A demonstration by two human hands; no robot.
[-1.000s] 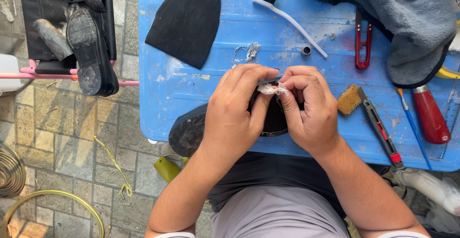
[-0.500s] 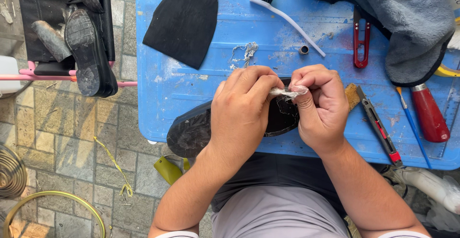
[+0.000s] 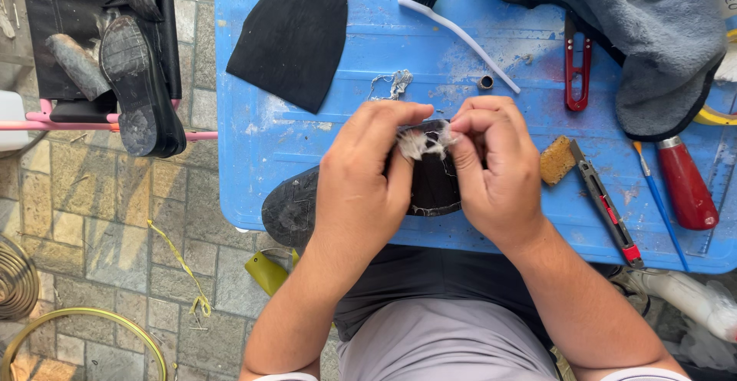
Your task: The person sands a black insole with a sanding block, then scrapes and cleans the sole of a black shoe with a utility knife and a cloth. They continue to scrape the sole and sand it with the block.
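Head view: left hand (image 3: pixel 361 185) and right hand (image 3: pixel 495 170) both pinch a whitish fluffy wad (image 3: pixel 421 144) against a black shoe sole (image 3: pixel 307 204) lying under them on a scuffed blue bench (image 3: pixel 307 139). Utility knife (image 3: pixel 605 204) just right of right hand; grey towel (image 3: pixel 652 28) beyond. Stone paving (image 3: pixel 115 220) left of left hand.

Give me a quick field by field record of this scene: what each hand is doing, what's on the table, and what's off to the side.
left hand: pinches a whitish fluffy wad over a black shoe sole
right hand: pinches the same wad from the other side
surface: blue table
behind hands: black sole-shaped rubber sheet, white brush with black bristles, red thread snips, grey cloth
right of hands: utility knife, red-handled tool
off table: worn shoe on a black stand
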